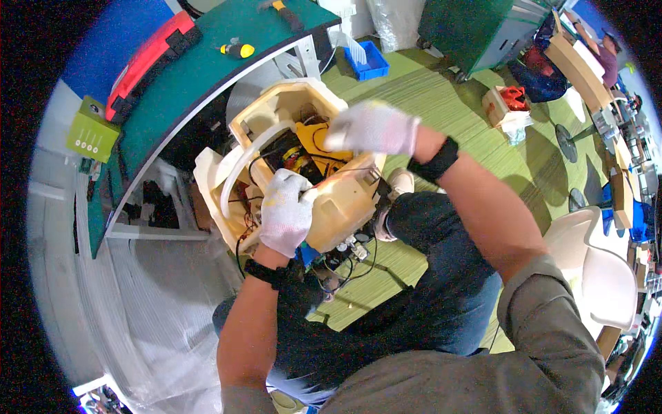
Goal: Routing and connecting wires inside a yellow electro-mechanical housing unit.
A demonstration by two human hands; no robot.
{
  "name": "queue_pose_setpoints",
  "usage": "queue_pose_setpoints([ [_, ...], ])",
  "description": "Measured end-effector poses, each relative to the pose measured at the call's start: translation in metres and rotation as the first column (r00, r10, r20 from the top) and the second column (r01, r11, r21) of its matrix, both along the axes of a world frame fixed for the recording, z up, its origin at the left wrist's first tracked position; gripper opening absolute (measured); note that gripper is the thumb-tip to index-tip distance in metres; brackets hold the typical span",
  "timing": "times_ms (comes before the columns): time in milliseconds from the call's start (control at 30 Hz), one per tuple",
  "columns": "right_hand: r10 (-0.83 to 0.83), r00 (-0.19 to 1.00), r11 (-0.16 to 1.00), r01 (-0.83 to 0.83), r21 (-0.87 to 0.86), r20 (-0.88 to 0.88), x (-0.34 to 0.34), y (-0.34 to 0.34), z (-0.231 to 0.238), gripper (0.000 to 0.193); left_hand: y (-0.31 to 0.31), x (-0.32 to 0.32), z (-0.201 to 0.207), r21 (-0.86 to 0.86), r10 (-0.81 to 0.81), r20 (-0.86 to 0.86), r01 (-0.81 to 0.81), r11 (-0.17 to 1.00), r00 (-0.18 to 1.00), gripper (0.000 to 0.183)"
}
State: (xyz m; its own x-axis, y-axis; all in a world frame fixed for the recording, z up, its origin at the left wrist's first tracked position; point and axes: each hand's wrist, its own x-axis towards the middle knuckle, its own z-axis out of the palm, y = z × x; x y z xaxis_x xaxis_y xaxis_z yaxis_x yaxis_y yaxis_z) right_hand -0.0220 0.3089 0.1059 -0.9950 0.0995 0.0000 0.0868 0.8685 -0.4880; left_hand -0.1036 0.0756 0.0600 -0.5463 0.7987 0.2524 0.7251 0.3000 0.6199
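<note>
A cream plastic housing [341, 215] stands tilted between my knees and the workbench. Wires, dark parts and a yellow part [312, 136] show inside it, and a pale curved tube [238, 165] runs across its left side. My left hand [286, 212], in a white knit glove, is closed at the housing's near inner edge; what its fingertips hold is hidden. Above the right rim is my right hand [372, 127], gloved too, its fingers over the yellow part. Blur hides whether those fingers grip anything.
On the green workbench [207, 76] lie a red case [148, 65], a yellow-black screwdriver [238, 50] and a hammer [286, 14]. A blue bin [367, 62] is on the floor. A white chair [596, 269] stands at right; a person [607, 58] is far right.
</note>
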Motion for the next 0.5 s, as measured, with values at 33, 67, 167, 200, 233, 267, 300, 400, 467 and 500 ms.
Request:
queue_pose_setpoints([
  [33,0.119,0.993,0.991,-0.117,-0.065,0.026,-0.003,-0.013,-0.005,0.049,0.001,-0.001,-0.003,0.029,-0.002,-0.001,0.002,1.000,1.000,0.010],
  [67,0.218,0.973,0.970,-0.208,-0.125,0.075,-0.007,-0.024,-0.008,0.049,0.003,-0.002,-0.007,0.063,-0.009,-0.003,0.009,0.998,1.000,0.010],
  [167,0.283,0.959,0.955,-0.282,-0.089,-0.002,-0.005,-0.041,-0.015,0.042,0.002,-0.004,-0.004,0.032,-0.005,-0.084,0.008,0.999,0.996,0.011],
  [200,0.270,0.963,0.959,-0.270,-0.092,-0.009,-0.006,-0.041,-0.028,0.041,0.008,-0.002,-0.005,0.016,-0.003,-0.077,0.004,1.000,0.997,0.012],
  [233,0.231,0.973,0.963,-0.229,-0.143,0.003,-0.005,-0.045,-0.021,0.041,0.007,-0.002,-0.002,0.034,-0.009,-0.071,0.011,0.999,0.997,0.012],
  [267,0.183,0.982,0.974,-0.174,-0.144,0.054,-0.005,-0.051,-0.009,0.039,0.004,-0.002,0.002,0.052,-0.024,-0.062,0.027,0.998,0.998,0.011],
  [300,0.170,0.985,0.982,-0.167,-0.083,0.035,-0.009,-0.054,-0.013,0.034,0.002,-0.004,0.004,0.058,-0.008,-0.097,0.013,0.998,0.995,0.011],
  [400,0.132,0.981,0.984,-0.148,-0.104,-0.143,-0.009,-0.062,-0.001,0.021,-0.007,-0.006,0.009,0.011,0.064,-0.053,-0.063,0.998,0.997,0.010],
  [467,0.124,0.986,0.987,-0.134,-0.089,-0.109,-0.005,-0.052,0.006,0.022,0.002,-0.003,0.008,0.057,0.028,-0.011,-0.027,0.998,1.000,0.011],
  [500,0.124,0.986,0.987,-0.133,-0.086,-0.108,-0.003,-0.050,0.008,0.022,0.002,-0.002,0.009,0.050,0.016,-0.006,-0.016,0.999,1.000,0.011],
])
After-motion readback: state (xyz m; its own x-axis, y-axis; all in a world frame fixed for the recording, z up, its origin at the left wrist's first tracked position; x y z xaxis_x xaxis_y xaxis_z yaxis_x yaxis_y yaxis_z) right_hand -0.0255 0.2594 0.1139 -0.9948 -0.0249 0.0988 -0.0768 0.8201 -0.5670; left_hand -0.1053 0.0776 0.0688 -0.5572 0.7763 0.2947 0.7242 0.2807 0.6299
